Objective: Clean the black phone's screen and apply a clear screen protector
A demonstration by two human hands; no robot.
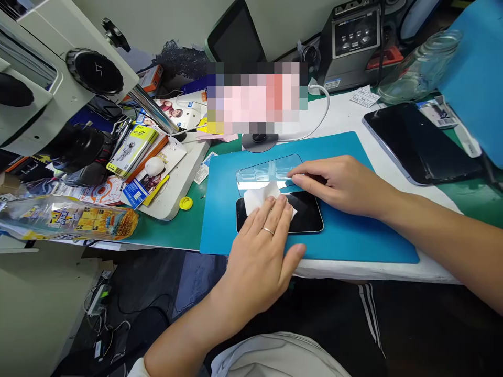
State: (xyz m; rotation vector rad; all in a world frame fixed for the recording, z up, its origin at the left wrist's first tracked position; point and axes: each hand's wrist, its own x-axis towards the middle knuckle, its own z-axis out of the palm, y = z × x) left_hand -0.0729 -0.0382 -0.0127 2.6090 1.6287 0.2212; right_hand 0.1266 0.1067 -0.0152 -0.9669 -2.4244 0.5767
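My left hand (261, 246), a ring on one finger, presses a folded white wipe (261, 198) onto the dark screen of a phone (304, 212). Its fingers lie close together over the wipe, and the thumb sticks out to the side. Directly behind the phone is a clear glass screen protector (267, 170) with a thin dark border. My right hand (334, 180) pinches the right end of this protector between thumb and forefinger, the other fingers curled. Both phone and protector are on a blue mat (353, 233).
To the right lie a larger dark tablet (416, 141) and a glass jar (420, 68). A microscope stand (78, 57) rises at the left, near stacked small boxes (131, 149), a plastic bag (70, 214) and a yellow cap (186, 203). A black control unit (356, 39) stands at the back.
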